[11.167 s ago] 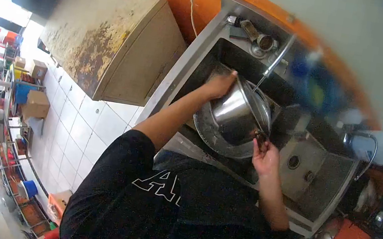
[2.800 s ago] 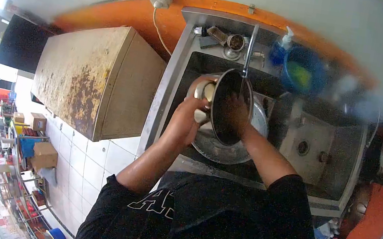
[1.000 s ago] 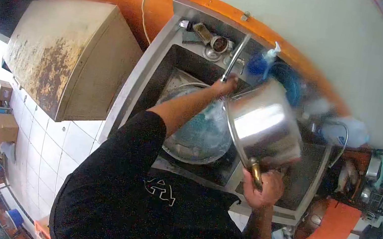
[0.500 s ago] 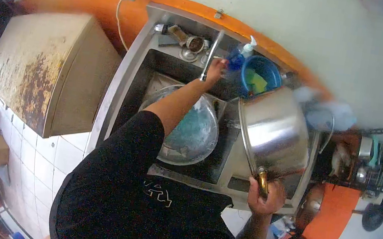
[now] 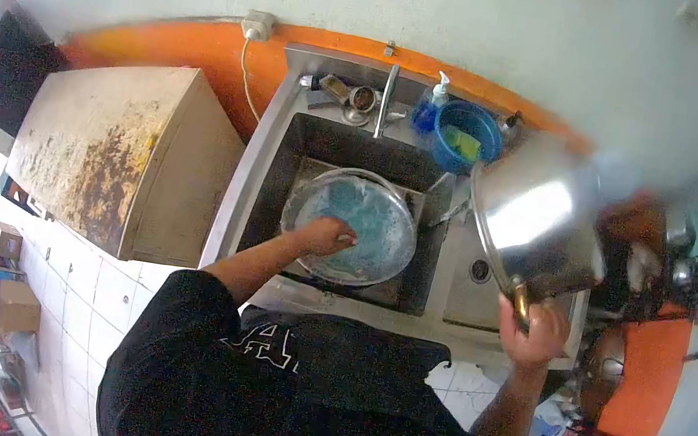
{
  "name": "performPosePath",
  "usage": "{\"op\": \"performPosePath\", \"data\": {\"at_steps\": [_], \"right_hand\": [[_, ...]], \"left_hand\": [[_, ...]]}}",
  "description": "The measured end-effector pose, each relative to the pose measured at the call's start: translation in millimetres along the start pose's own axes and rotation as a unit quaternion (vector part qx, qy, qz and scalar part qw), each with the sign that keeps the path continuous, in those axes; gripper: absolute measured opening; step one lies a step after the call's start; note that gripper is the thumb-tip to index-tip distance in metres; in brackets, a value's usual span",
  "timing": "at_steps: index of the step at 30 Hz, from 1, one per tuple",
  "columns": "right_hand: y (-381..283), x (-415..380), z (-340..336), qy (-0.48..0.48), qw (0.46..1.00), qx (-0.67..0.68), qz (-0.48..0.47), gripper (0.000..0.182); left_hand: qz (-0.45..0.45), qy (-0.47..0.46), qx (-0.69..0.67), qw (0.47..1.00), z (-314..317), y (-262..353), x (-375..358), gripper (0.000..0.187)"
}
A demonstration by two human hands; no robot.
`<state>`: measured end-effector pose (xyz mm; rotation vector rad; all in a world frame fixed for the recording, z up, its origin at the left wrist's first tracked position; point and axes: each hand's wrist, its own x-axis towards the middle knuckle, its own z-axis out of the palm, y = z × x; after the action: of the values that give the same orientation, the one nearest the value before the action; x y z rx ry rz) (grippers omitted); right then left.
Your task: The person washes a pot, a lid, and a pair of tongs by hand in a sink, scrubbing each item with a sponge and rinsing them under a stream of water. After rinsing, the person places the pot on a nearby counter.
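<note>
My right hand [image 5: 535, 331] grips the golden handle of a large shiny metal pot [image 5: 537, 213], which is tilted over the right side of the sink. My left hand [image 5: 328, 237] is above the round basin [image 5: 402, 258] of bluish, soapy water, its fingers curled together; whatever they may hold is too small to make out. The basin sits in the deep sink bowl [image 5: 276, 188], below the upright faucet [image 5: 384, 105].
Behind the sink stand a blue soap bottle [image 5: 427, 113] with a white pump and a blue tub [image 5: 493, 129] holding a yellow-green sponge. A rusty cream cabinet [image 5: 95, 150] is at the left. Racked kitchenware [image 5: 690, 254] stands at the right.
My left hand has come down from beside the faucet to the basin, its fingers now curled. The view has shifted, and the pot, still held by my right hand, appears farther right.
</note>
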<state>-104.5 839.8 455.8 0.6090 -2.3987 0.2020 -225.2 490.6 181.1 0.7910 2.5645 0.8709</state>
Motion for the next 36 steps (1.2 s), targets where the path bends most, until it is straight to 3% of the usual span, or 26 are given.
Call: {"op": "performPosePath", "data": {"at_steps": [3, 4, 6, 10, 12, 13, 15, 17, 19, 21, 23, 25, 26, 27, 28, 29, 30, 31, 32, 33, 34, 35, 36], "right_hand": [[-12, -7, -14, 0.027, 0.998, -0.054, -0.003, 0.034], [-12, -14, -18, -0.017, 0.998, -0.061, 0.028, 0.033], [-12, -28, -20, -0.057, 0.993, -0.074, 0.065, 0.031], [-9, -57, -19, -0.063, 0.989, -0.122, 0.056, 0.028], [-15, -73, -26, -0.1, 0.983, -0.129, 0.082, 0.028], [-20, -82, -29, -0.104, 0.981, -0.138, 0.092, 0.028], [-28, -92, -33, -0.102, 0.972, -0.15, 0.147, 0.03], [-44, -92, -40, -0.128, 0.967, -0.133, 0.174, 0.025], [-70, -82, -45, -0.08, 0.924, 0.073, 0.366, 0.02], [-89, -76, -36, -0.119, 0.929, 0.008, 0.35, 0.02], [-113, -73, -11, -0.036, 0.922, 0.131, 0.363, 0.02], [-142, -53, 17, -0.056, 0.899, 0.208, 0.381, 0.02], [-164, -35, 29, -0.055, 0.868, 0.285, 0.402, 0.024], [-179, -21, 40, -0.059, 0.83, 0.359, 0.422, 0.03], [-187, -14, 71, -0.023, 0.772, 0.484, 0.411, 0.034], [-192, -8, 88, -0.031, 0.772, 0.496, 0.396, 0.034], [-212, 15, 97, -0.051, 0.708, 0.535, 0.457, 0.04], [-224, 33, 104, -0.074, 0.639, 0.567, 0.515, 0.046], [-225, 45, 115, -0.149, 0.632, 0.586, 0.486, 0.058], [-227, 49, 134, -0.158, 0.633, 0.592, 0.473, 0.058], [-233, 52, 155, -0.161, 0.647, 0.62, 0.415, 0.058], [-235, 53, 171, -0.163, 0.657, 0.645, 0.356, 0.059], [-239, 60, 173, -0.242, 0.648, 0.646, 0.323, 0.058]], "left_hand": [[0.037, 0.035, -0.026, 0.998, 6, -13, -39, 0.031], [0.046, 0.038, -0.021, 0.998, 4, -10, -48, 0.031], [-0.03, 0.052, 0.031, 0.998, 1, -8, -66, 0.028], [0.034, 0.037, 0.119, 0.992, -5, -24, -102, 0.025], [-0.019, -0.001, 0.188, 0.982, -11, -23, -123, 0.022], [-0.007, -0.009, 0.186, 0.982, -17, -18, -136, 0.022], [0.005, 0.117, 0.078, 0.99, -24, -12, -166, 0.019], [-0.008, 0.108, 0.04, 0.993, -22, -17, -184, 0.018], [-0.027, 0.11, 0.009, 0.994, -36, -15, -200, 0.018], [0.002, 0.097, -0.053, 0.994, -52, 3, -205, 0.021], [0.006, 0.109, -0.077, 0.991, -40, -12, -202, 0.036], [0.0, 0.152, -0.095, 0.984, -41, -3, -202, 0.056], [0.005, 0.192, -0.084, 0.978, -43, 0, -204, 0.068], [-0.011, 0.209, -0.078, 0.975, -51, 3, -209, 0.068], [-0.016, 0.193, -0.201, 0.96, -64, 8, -215, 0.073], [-0.014, 0.176, -0.321, 0.93, -72, 10, -219, 0.078], [-0.029, 0.294, -0.347, 0.89, -58, -18, -213, 0.061], [-0.035, 0.31, -0.343, 0.886, -74, -25, -226, 0.061], [-0.109, 0.264, -0.394, 0.873, -98, -36, -245, 0.051], [-0.181, 0.216, -0.444, 0.851, -117, -46, -264, 0.04], [-0.185, 0.23, -0.443, 0.846, -124, -56, -281, 0.04], [-0.18, 0.3, -0.48, 0.805, -127, -65, -298, 0.032], [-0.172, 0.366, -0.513, 0.757, -131, -73, -315, 0.024]]}}
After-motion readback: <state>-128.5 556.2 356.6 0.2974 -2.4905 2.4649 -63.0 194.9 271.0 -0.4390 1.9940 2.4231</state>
